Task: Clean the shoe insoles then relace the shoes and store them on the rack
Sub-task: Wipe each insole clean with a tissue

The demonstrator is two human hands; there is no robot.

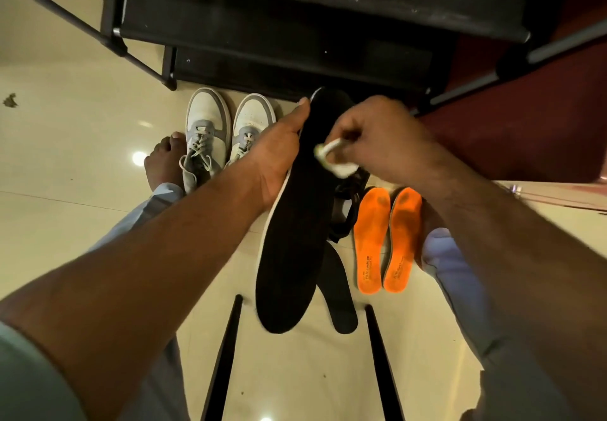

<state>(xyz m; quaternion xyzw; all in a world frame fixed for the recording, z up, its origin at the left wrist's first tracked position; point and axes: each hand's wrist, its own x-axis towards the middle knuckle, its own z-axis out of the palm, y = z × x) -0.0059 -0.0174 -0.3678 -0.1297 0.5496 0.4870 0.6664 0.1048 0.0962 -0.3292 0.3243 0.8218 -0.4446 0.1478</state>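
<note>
My left hand [279,154] grips a long black insole [295,240] by its left edge and holds it up over the floor, toe end away from me. My right hand [374,138] holds a white brush [335,157] against the upper part of that insole. A second black insole [340,292] lies on the floor beneath it, partly hidden. Two orange insoles [387,240] lie side by side on the floor to the right. A pair of white and grey laced sneakers [226,131] stands on the floor at the left, toes toward the black shoe rack [295,26].
A dark shoe or strap [348,210] lies behind the held insole, mostly hidden. My bare left foot [164,161] rests next to the sneakers. Two black bars [223,355] of a seat frame run toward me at the bottom. A dark red surface [525,124] is at the right.
</note>
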